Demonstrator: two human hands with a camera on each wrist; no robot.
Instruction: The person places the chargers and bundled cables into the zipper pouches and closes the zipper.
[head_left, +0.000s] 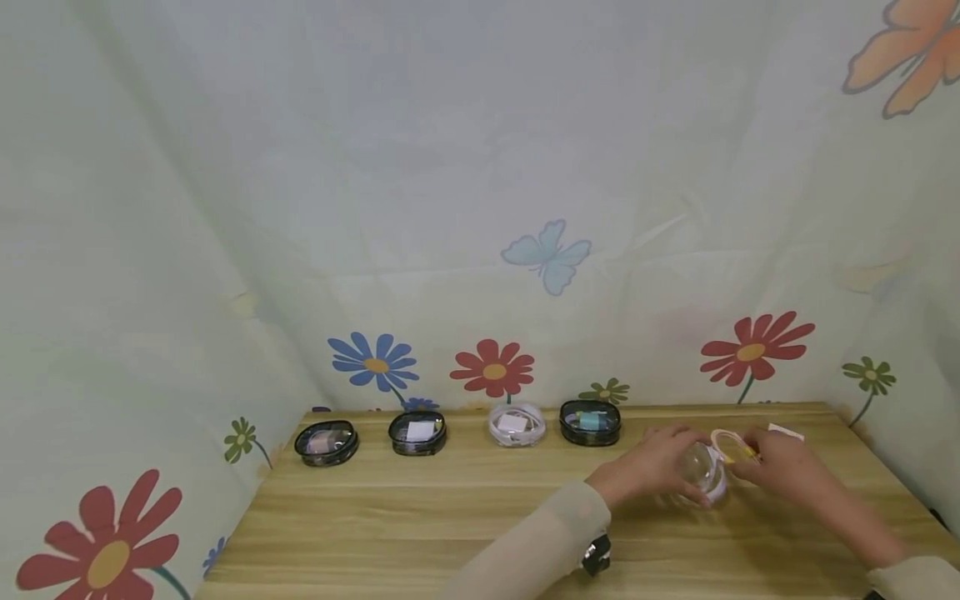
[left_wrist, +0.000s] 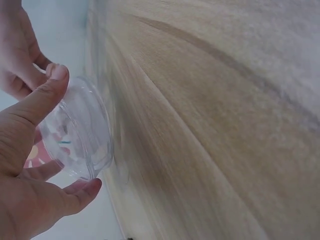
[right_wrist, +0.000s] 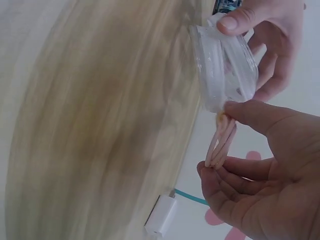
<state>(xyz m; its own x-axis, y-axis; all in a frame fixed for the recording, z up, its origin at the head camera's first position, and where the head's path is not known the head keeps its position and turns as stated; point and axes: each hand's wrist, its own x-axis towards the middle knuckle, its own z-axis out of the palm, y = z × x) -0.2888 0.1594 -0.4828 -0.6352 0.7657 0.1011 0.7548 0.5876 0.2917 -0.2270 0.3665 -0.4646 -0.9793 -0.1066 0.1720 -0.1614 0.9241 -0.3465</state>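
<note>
My left hand (head_left: 648, 465) grips a small clear case with a whitish rim (right_wrist: 210, 65) over the right part of the table, thumb on one side and fingers on the other. In the left wrist view the clear case (left_wrist: 82, 127) looks rounded and see-through. Just right of it, my right hand (head_left: 787, 468) pinches a coiled pale pink cable (right_wrist: 227, 145) with a yellow bit near the thumb. The coil's upper end is at the case's edge; whether it touches is unclear. A white charger plug (right_wrist: 161, 215) lies on the table beyond the right hand.
Along the back of the wood table (head_left: 420, 533) stand three black-rimmed clear cases, at far left (head_left: 324, 459), left (head_left: 417, 451) and middle right (head_left: 590, 438), and one white-rimmed case (head_left: 495, 435). Each has small items inside. A flower-printed cloth (head_left: 420, 208) hangs behind.
</note>
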